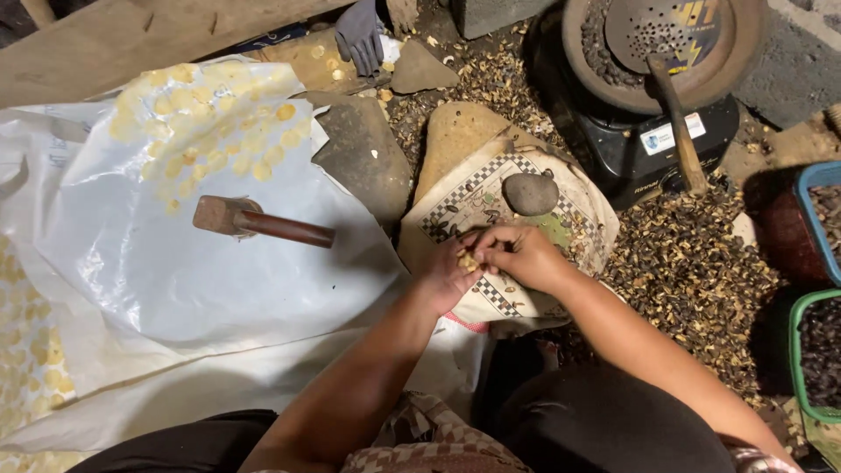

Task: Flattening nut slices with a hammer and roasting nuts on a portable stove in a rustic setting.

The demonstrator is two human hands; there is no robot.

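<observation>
Item, nearest: left hand and right hand, pressed together over a checkered black-and-cream cloth; both grips closed, fingertips pinching one small pale yellow nut kernel held between them just above the cloth. Item: smooth dark grey oval stone, resting on the same cloth just beyond the hands. Item: wooden mallet with reddish-brown handle, lying unheld on a wide white plastic sheet to the left. Item: spread of pale yellow shelled kernels, scattered on the far part of that sheet. Item: flat grey stone slab, between sheet and cloth. Item: litter of dark broken shells, covering the floor to the right. Item: blue plastic basket and green plastic basket, at the right edge, each holding dark nuts. Item, farthest: round pan of dark roasted nuts on a black stove, a perforated metal scoop with wooden handle laid across it; grey glove at the top edge.
</observation>
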